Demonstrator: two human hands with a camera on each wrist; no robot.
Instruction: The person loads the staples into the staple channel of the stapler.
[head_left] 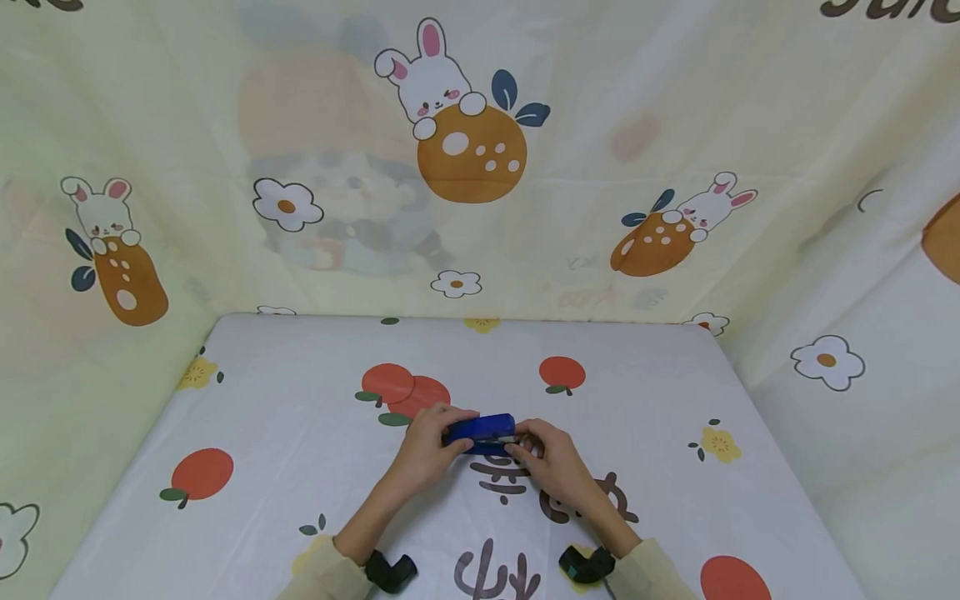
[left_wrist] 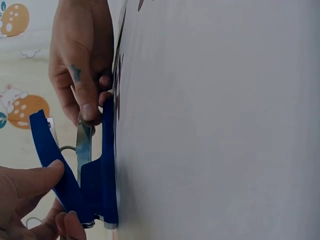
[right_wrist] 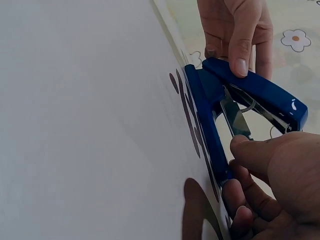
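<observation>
A blue stapler point(head_left: 480, 427) stands on the table with its top cover swung up from the metal staple channel point(left_wrist: 84, 145). My left hand point(head_left: 432, 443) grips the cover near the hinge end, thumb on one side and fingers on the other. At the opposite end, my right hand point(head_left: 549, 457) pinches the tip of the channel between thumb and fingers, with other fingers by the tip of the blue base point(right_wrist: 212, 135). A thin curved metal piece point(right_wrist: 248, 106) shows between cover and channel. Whether staples lie in the channel cannot be made out.
The table point(head_left: 300, 467) wears a white cloth printed with fruit and dark lettering. Pale curtains point(head_left: 570, 242) with rabbits and flowers hang behind it and along both sides. A black wrist device point(head_left: 392, 572) sits at the left wrist, another point(head_left: 587, 566) at the right.
</observation>
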